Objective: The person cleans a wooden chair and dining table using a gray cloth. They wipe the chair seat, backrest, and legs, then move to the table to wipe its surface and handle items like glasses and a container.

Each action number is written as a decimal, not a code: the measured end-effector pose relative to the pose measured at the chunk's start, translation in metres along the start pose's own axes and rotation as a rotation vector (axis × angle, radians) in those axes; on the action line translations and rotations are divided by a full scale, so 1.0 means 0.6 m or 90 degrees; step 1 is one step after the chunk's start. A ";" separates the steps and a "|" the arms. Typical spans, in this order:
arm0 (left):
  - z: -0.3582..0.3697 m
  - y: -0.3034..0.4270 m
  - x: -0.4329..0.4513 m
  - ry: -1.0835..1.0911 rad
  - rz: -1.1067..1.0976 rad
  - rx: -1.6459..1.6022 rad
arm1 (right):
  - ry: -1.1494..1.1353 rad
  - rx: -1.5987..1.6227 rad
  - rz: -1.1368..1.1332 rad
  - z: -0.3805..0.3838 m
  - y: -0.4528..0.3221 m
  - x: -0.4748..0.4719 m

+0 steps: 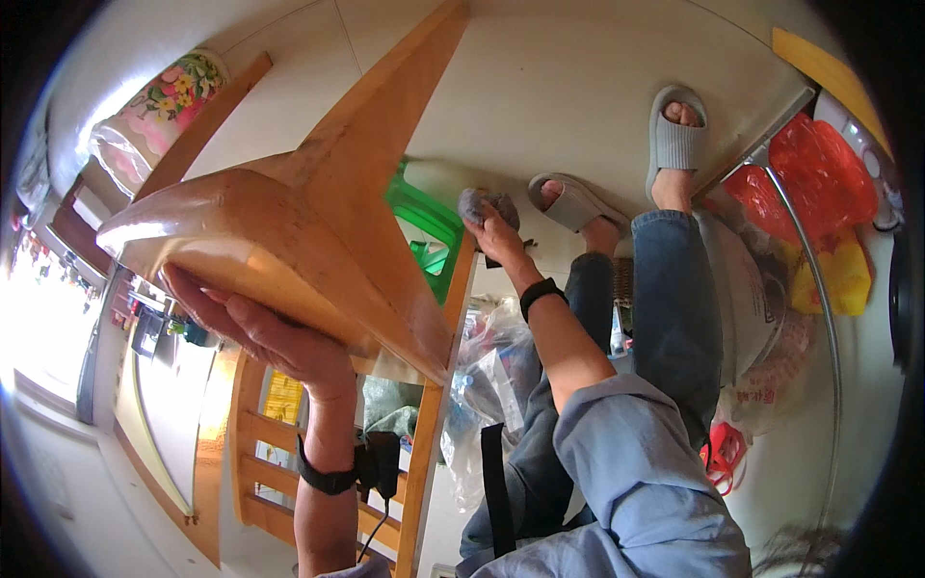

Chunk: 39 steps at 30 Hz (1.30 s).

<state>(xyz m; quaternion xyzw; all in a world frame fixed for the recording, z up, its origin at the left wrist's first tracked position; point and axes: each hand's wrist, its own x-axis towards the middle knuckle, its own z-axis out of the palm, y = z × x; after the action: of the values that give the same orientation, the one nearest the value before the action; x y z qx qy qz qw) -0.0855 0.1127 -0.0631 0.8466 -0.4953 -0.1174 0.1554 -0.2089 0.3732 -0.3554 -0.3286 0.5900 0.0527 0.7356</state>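
My left hand (pixel 271 329) lies along the edge of a varnished wooden chair (pixel 289 224), its fingers under the broad curved part and its thumb against the wood. The chair looks tilted, and its slats (pixel 278 473) show near my left forearm. My right hand (pixel 498 238) grips a bunched grey cloth (pixel 473 206) beside a wooden rail (pixel 426 433) of the chair. I cannot tell whether the cloth touches the wood. Behind the chair, partly hidden, is a green plastic stool (pixel 441 224).
Clear plastic bags (pixel 480 383) lie beside my legs. Red (pixel 816 173) and yellow (pixel 831 274) bags are at right, next to a curved metal tube (pixel 816 274). My feet wear grey slippers (pixel 676 137). A flowered item (pixel 170 94) is at upper left. A cable (pixel 373 531) hangs by my left wrist.
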 end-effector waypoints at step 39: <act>-0.005 0.012 0.004 0.099 0.059 0.199 | -0.169 0.772 0.276 -0.437 -0.348 -0.534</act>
<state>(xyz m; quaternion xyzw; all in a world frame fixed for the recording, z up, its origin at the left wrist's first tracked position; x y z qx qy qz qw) -0.0889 0.1075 -0.0576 0.8433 -0.5324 0.0338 0.0651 -0.4260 0.1671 -0.0016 0.2799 0.4721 -0.1025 0.8296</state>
